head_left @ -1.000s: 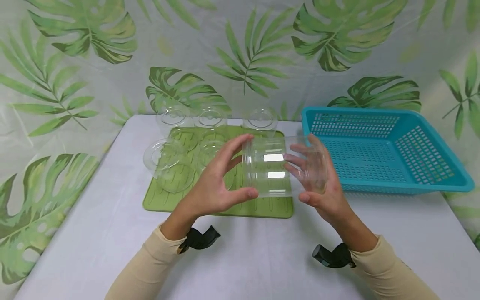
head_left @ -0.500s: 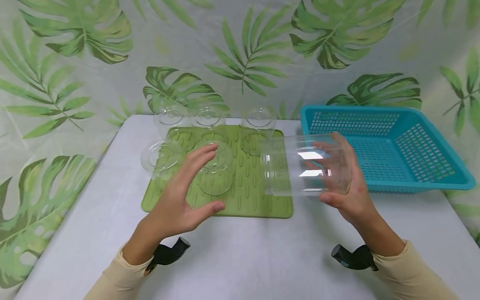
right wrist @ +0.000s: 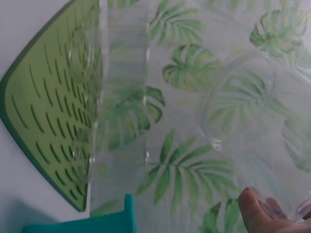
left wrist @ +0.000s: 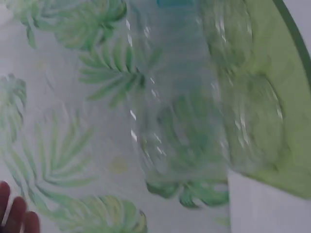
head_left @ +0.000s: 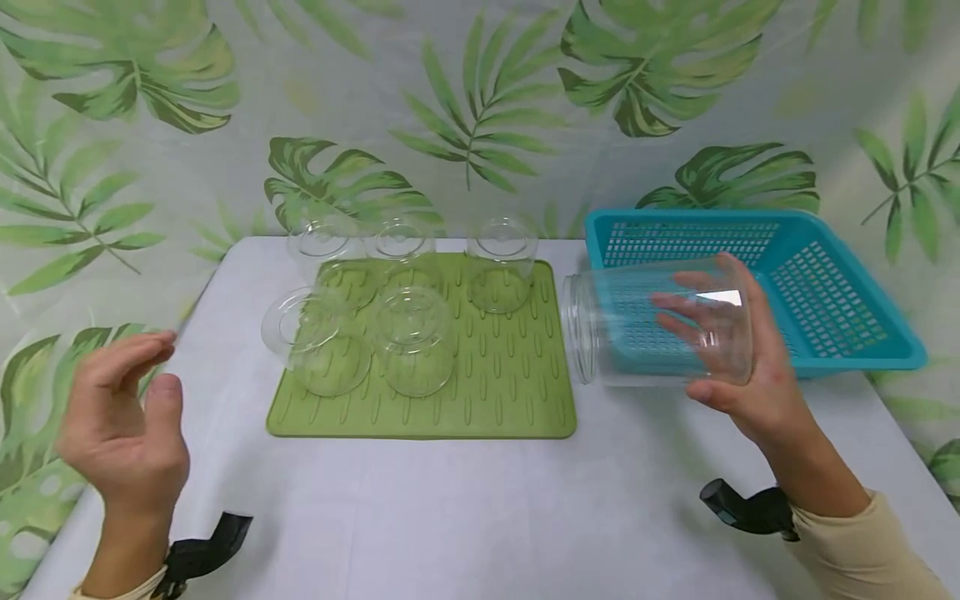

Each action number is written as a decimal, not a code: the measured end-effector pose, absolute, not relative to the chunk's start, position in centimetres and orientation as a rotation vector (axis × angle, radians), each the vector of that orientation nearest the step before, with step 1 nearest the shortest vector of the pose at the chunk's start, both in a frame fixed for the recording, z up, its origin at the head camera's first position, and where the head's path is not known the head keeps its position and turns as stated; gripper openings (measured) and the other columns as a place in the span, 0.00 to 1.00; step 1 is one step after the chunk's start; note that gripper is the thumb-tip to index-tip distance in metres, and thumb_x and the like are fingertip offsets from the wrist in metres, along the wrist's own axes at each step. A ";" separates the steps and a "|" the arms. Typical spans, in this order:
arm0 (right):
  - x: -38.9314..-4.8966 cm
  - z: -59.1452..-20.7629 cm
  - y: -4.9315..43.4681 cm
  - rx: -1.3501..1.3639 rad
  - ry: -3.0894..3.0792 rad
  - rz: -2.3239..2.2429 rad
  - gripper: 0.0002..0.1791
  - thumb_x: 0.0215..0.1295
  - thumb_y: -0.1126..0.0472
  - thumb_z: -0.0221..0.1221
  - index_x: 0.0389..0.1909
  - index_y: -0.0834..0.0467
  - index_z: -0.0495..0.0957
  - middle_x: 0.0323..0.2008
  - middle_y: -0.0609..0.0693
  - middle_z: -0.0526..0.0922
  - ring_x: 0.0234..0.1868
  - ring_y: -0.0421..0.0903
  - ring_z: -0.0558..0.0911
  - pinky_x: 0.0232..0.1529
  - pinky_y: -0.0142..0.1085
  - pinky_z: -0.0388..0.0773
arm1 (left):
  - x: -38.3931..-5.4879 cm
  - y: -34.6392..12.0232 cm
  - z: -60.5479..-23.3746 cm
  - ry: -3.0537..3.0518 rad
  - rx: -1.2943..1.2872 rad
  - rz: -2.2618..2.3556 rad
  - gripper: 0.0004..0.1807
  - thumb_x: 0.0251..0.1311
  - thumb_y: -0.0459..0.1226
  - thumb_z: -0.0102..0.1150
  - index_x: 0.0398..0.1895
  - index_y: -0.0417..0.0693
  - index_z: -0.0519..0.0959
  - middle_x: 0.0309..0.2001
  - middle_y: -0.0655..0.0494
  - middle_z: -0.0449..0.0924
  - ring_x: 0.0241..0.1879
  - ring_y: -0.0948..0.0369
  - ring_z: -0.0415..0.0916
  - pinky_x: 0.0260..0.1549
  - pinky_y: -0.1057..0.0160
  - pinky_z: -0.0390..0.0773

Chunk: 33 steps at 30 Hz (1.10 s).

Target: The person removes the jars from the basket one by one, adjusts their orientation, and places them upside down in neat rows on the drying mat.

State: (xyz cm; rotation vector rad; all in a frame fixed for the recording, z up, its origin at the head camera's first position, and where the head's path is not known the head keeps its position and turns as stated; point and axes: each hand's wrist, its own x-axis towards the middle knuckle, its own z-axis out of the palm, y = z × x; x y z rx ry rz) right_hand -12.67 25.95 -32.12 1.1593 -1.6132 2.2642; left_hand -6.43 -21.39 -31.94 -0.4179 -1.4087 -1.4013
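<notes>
My right hand [head_left: 776,387] grips the base end of a clear jar [head_left: 637,325], thumb below and fingers behind the see-through wall. The jar lies sideways in the air, its ridged mouth to the left, in front of the basket's left part. In the right wrist view its faint round edge [right wrist: 209,111] shows above my fingers [right wrist: 255,208]. My left hand [head_left: 127,417] is raised at the far left, fingers loosely bent and holding nothing. Several similar clear jars [head_left: 412,367] stand on a green ridged mat [head_left: 502,412] between my hands.
A blue-green perforated plastic basket [head_left: 825,364] stands at the right back of the white-covered table [head_left: 450,508]. A leaf-printed cloth [head_left: 480,100] hangs behind the table. The rearmost jars stand near the table's back edge.
My left hand has let go of the jar and swung far to the left. My right hand has carried the jar rightward from over the mat to before the basket.
</notes>
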 end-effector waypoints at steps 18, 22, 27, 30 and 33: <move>-12.4 -29.6 27.6 0.993 -2.294 1.440 0.70 0.30 0.81 0.74 0.78 0.64 0.46 0.74 0.57 0.59 0.68 0.39 0.72 0.61 0.19 0.72 | -7.5 -29.9 -40.4 -2.962 -0.436 -0.752 0.39 0.58 0.35 0.66 0.69 0.28 0.62 0.68 0.28 0.62 0.66 0.31 0.61 0.68 0.40 0.61; -12.9 -28.7 26.9 0.993 -2.352 1.178 0.63 0.41 0.63 0.80 0.76 0.65 0.51 0.73 0.54 0.62 0.66 0.36 0.72 0.59 0.16 0.71 | -7.6 -29.7 -41.0 -2.939 -0.504 -0.666 0.39 0.55 0.35 0.67 0.68 0.26 0.64 0.67 0.29 0.65 0.64 0.32 0.63 0.75 0.64 0.54; -13.6 -28.1 25.8 0.966 -2.419 0.972 0.66 0.34 0.53 0.83 0.76 0.60 0.56 0.70 0.55 0.66 0.64 0.26 0.69 0.58 0.12 0.66 | -8.1 -29.4 -41.7 -2.963 -0.517 -0.690 0.40 0.54 0.36 0.69 0.67 0.25 0.65 0.68 0.29 0.65 0.65 0.32 0.65 0.61 0.91 0.36; -13.6 -27.7 25.1 0.926 -2.494 0.883 0.69 0.29 0.60 0.84 0.77 0.54 0.56 0.70 0.57 0.66 0.62 0.26 0.69 0.57 0.10 0.63 | -8.4 -29.0 -41.9 -2.969 -0.544 -0.689 0.40 0.53 0.36 0.70 0.66 0.23 0.66 0.66 0.29 0.67 0.64 0.32 0.66 0.58 0.92 0.35; -13.6 -27.4 24.5 0.899 -2.551 0.810 0.68 0.29 0.59 0.84 0.77 0.52 0.56 0.70 0.56 0.67 0.60 0.35 0.73 0.55 0.13 0.64 | -8.6 -28.7 -41.9 -2.958 -0.585 -0.669 0.38 0.52 0.36 0.71 0.64 0.23 0.69 0.65 0.30 0.69 0.63 0.34 0.68 0.60 0.91 0.42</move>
